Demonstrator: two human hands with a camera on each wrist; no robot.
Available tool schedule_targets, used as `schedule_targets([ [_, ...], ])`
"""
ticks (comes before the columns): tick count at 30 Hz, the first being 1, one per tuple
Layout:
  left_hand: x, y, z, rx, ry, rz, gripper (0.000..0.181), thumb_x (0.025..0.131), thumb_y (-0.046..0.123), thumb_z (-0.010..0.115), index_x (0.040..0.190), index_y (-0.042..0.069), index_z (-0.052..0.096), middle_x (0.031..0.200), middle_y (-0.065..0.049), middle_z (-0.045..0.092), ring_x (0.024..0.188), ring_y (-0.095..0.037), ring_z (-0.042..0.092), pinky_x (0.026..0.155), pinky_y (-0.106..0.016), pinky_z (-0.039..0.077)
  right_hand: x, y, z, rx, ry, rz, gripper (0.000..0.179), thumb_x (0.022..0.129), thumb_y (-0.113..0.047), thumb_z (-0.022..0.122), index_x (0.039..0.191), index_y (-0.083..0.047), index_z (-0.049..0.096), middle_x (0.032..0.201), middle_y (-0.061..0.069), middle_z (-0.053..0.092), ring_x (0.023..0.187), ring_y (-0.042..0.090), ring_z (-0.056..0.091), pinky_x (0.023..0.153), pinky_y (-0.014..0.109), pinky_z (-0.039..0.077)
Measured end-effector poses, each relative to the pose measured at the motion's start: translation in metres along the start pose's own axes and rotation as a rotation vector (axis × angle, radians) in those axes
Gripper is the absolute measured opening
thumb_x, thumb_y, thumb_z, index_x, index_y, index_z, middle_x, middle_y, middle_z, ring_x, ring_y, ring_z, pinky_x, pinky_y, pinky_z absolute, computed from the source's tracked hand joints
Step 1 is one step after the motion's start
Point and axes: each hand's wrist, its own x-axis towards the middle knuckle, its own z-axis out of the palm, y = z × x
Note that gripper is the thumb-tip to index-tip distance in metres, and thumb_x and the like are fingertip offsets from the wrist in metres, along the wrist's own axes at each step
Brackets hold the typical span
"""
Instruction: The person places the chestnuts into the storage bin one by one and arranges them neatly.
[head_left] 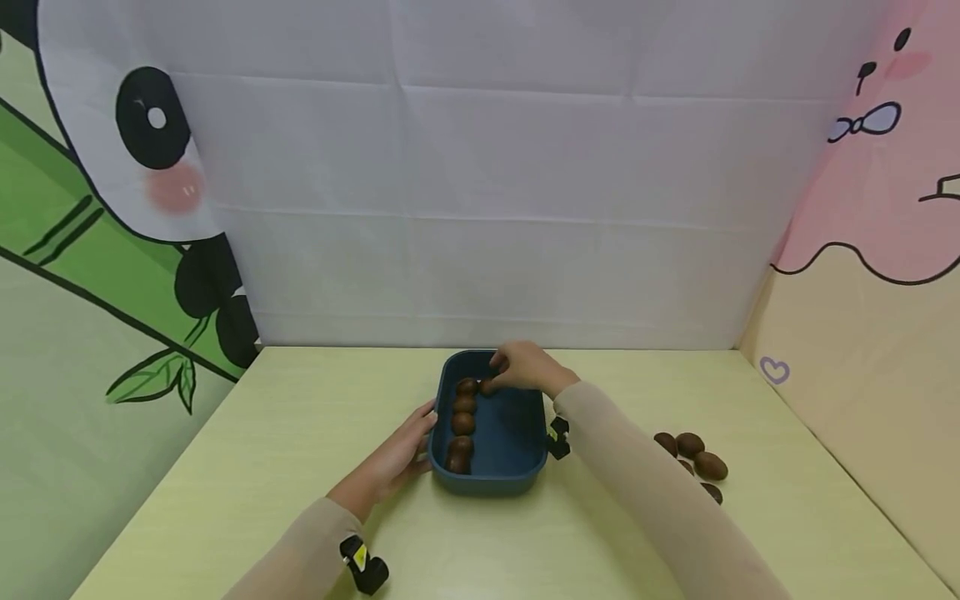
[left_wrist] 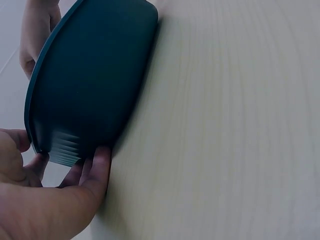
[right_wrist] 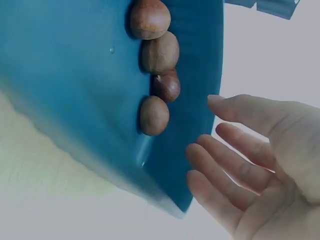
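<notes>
My left hand (head_left: 401, 454) rests against the left outer wall of a dark blue rectangular box (head_left: 498, 483). In the left wrist view, its fingertips (left_wrist: 102, 155) touch that wall, with the thumb at the rim. A column of brown chestnuts (head_left: 463, 423) lines the inside left wall. One more chestnut (head_left: 486, 386) lies beside the column's far end, right at the fingertips of my right hand (head_left: 528, 367). In the right wrist view, the right hand's fingers (right_wrist: 225, 165) are spread loosely by the rim, with nothing between them; several chestnuts (right_wrist: 154, 116) show inside.
To the right on the pale wooden table (head_left: 300, 433), several loose chestnuts (head_left: 710, 467) sit in a cluster, partly hidden by my right sleeve (head_left: 645, 475). A white cloth backdrop (head_left: 510, 167) rises behind the table, with cartoon-printed panels at both sides.
</notes>
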Motion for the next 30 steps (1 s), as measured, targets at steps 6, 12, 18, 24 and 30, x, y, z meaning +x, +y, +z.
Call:
schedule_targets([
  [6,0.000,-0.001,0.000,0.001,0.026,-0.003,0.060,0.110,0.041,0.034,0.162,0.019,0.012,0.159,-0.018,0.028,0.141,-0.039,0.036,0.109,-0.056,0.036,-0.019,0.008,-0.013,-0.004,-0.001,-0.044,0.036,0.090,-0.016,0.076,0.121,0.000,0.068,0.109,0.011,0.070,0.101,0.025,0.066,0.083,0.035,0.054],
  [12,0.000,-0.002,0.000,-0.003,0.046,-0.011,0.057,0.111,0.036,0.032,0.162,0.018,0.012,0.159,-0.020,0.028,0.142,-0.039,0.035,0.109,-0.056,0.035,-0.045,0.021,-0.025,0.004,0.000,-0.073,0.036,0.090,-0.015,0.077,0.121,0.002,0.067,0.112,0.014,0.069,0.100,0.024,0.067,0.083,0.037,0.055],
  [18,0.001,0.000,0.000,0.001,0.035,-0.014,0.058,0.111,0.037,0.033,0.162,0.019,0.011,0.160,-0.019,0.027,0.143,-0.039,0.034,0.109,-0.055,0.036,-0.073,0.042,-0.032,-0.024,-0.015,-0.087,0.034,0.090,-0.013,0.075,0.120,0.001,0.068,0.111,0.016,0.070,0.100,0.028,0.068,0.081,0.038,0.056],
  [24,0.001,-0.001,-0.001,-0.003,0.041,-0.012,0.058,0.111,0.037,0.033,0.162,0.019,0.013,0.161,-0.019,0.025,0.143,-0.039,0.033,0.108,-0.056,0.036,-0.102,0.066,-0.031,-0.012,-0.045,-0.065,0.029,0.089,-0.012,0.076,0.116,-0.002,0.069,0.108,0.012,0.071,0.097,0.026,0.068,0.080,0.037,0.056],
  [30,0.001,-0.001,-0.001,0.003,0.021,-0.006,0.059,0.111,0.038,0.033,0.162,0.019,0.010,0.161,-0.019,0.024,0.143,-0.039,0.034,0.109,-0.056,0.035,-0.131,0.089,-0.030,0.019,-0.076,-0.041,0.031,0.089,-0.014,0.077,0.117,-0.002,0.069,0.108,0.012,0.070,0.095,0.022,0.068,0.079,0.035,0.056],
])
